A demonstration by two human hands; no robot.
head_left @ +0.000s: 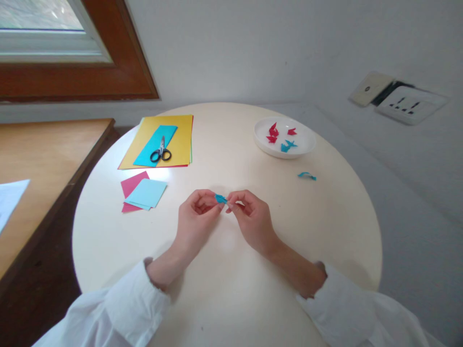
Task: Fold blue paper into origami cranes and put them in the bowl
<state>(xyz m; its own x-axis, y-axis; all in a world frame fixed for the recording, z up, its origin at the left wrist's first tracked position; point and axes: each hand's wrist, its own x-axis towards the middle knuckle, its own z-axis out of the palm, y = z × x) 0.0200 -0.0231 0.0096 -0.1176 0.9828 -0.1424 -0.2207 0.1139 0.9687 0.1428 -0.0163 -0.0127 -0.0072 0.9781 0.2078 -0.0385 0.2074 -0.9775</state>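
A small blue folded paper piece (220, 198) is pinched between my two hands above the middle of the round table. My left hand (198, 212) grips it from the left with thumb and fingertips. From the right, the closed fingertips of my right hand (253, 219) hold its other end. The fingers cover part of it, so its full shape is hidden. Toward the back right, a white plate (307, 144) bears several small folded paper figures, red ones (274, 131) and blue ones (285, 148). A curled blue paper strip (306, 176) lies on the table below the plate.
At the back left, black-handled scissors (161, 152) rest on a blue sheet (170, 132) over a yellow paper stack (184, 140). Nearer are pink (133, 183) and light-blue paper squares (148, 193). The round table (224, 299) stands near a wall and a wooden desk (47, 154).
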